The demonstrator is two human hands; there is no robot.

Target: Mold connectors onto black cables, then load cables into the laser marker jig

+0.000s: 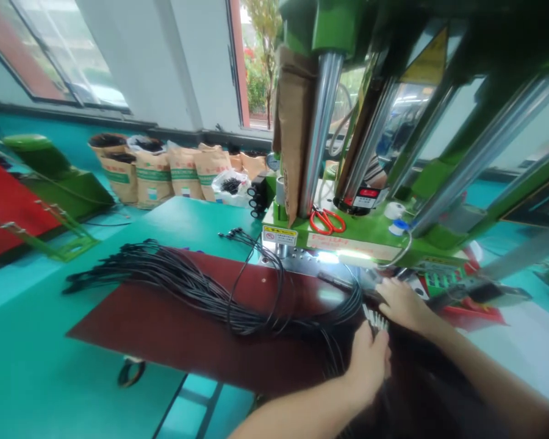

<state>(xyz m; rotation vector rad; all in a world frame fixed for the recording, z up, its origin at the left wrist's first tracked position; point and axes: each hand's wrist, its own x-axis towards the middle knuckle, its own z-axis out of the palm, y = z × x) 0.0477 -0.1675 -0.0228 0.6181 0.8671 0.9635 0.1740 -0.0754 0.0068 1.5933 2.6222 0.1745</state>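
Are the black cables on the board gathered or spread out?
Mostly gathered: the black cables lie in one long bundle across the brown board, a few looping loose.

I see black in the long cables [183, 289], with whitish cable ends [376, 319] in my left grip [369, 356]. The board [160, 344] before me is plain dark red-brown, the table [32, 372] plain turquoise-green. The press [297, 230] is green with silvery columns [322, 122]; its label [280, 235] is yellow and white. Red-orange colours the scissors' handles [328, 222]. Far left, the tan sacks [154, 174] carry green bands, near a red cabinet [9, 207].
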